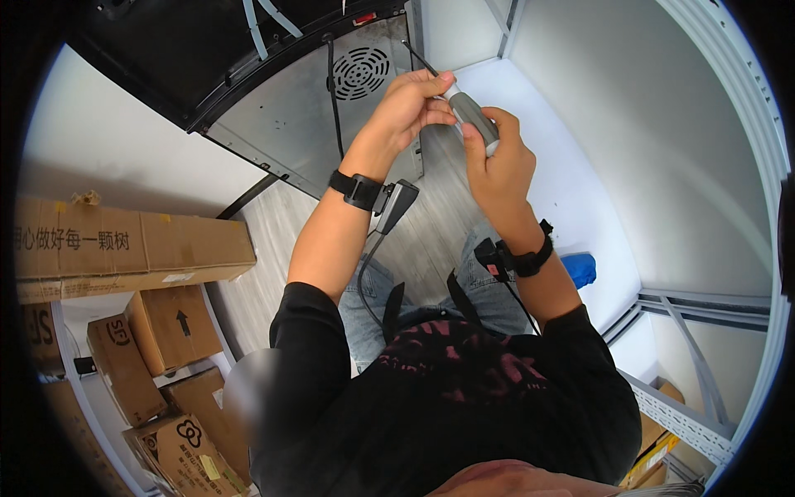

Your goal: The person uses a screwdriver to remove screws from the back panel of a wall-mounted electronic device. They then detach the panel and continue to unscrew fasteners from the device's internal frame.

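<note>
A screwdriver (470,113) with a grey and white handle and a thin dark shaft is held aslant between my two hands. My right hand (503,166) is closed on the rear of the handle, thumb and fingers on either side. At the front of the handle, where the shaft begins, my left hand (404,108) pinches it with thumb and fingers. The tip points up and left, beside the edge of a grey metal panel (286,108) with a round slotted vent. Whether the tip touches the panel, I cannot tell.
A black cable (334,108) hangs down across the panel, below a black housing (157,50). Cardboard boxes (178,327) fill a shelf at left, with a long carton (132,244) above them. White shelving (679,414) stands at right, near a blue object (580,269).
</note>
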Demonstrator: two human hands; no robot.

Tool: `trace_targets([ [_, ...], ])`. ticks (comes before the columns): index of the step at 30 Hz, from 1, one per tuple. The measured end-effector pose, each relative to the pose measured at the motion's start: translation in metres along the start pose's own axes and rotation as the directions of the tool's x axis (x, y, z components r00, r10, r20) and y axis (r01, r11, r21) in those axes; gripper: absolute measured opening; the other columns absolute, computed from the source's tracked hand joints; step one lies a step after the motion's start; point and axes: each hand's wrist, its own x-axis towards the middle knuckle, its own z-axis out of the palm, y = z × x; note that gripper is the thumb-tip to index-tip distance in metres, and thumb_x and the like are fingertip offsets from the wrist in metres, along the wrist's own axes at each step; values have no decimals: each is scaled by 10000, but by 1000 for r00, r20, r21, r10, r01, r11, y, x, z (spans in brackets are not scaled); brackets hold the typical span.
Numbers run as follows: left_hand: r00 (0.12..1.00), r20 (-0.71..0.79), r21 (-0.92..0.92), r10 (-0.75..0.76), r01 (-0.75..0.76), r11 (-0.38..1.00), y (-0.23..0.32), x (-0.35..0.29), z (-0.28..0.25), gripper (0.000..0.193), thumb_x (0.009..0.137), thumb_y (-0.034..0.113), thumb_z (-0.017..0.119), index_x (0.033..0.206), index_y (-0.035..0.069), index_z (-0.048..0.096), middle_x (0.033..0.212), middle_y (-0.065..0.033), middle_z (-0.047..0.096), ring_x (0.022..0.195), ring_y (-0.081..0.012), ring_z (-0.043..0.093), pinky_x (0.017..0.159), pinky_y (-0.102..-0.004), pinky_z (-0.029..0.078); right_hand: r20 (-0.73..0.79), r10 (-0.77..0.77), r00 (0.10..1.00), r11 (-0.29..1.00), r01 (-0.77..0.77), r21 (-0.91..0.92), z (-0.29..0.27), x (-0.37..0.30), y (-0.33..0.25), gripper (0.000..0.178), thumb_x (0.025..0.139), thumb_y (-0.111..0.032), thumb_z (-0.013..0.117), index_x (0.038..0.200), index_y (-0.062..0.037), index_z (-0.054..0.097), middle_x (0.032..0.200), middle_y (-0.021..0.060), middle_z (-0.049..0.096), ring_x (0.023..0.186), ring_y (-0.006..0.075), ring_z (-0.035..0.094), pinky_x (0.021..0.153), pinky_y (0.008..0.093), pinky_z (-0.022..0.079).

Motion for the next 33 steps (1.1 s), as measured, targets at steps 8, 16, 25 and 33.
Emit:
trace_targets([
  [8,994,-94,199,-59,77,977,5,-5,0,334,870,295,629,918,-28,558,785,-96,614,606,-144,620,527,-234,533,10,-422,907,883,413,-220,-6,4,-1,308,763,-198,681,999,-32,573,908,106,558,817,318,543,673,388,445],
  [16,998,-51,61,-36,39,997,4,-7,9,322,887,296,605,936,-17,551,736,-69,605,602,-138,617,536,-230,534,39,-142,989,978,147,-149,-2,0,5,308,764,-161,674,1028,-30,583,854,131,515,797,305,540,632,378,439],
  [25,999,-32,123,-43,47,991,3,-5,1,293,890,271,597,901,-17,542,780,-108,610,596,-180,639,527,-251,548,-126,-348,929,936,351,-1,0,5,1,280,774,-146,667,1016,-28,591,867,137,515,804,305,549,607,374,445],
  [33,998,-48,67,-40,44,997,6,-9,7,294,890,272,601,883,-12,527,789,-120,607,580,-186,631,544,-253,558,78,-384,920,884,391,-255,-10,2,18,265,802,-145,644,1038,-34,595,891,154,515,771,288,566,601,344,452],
])
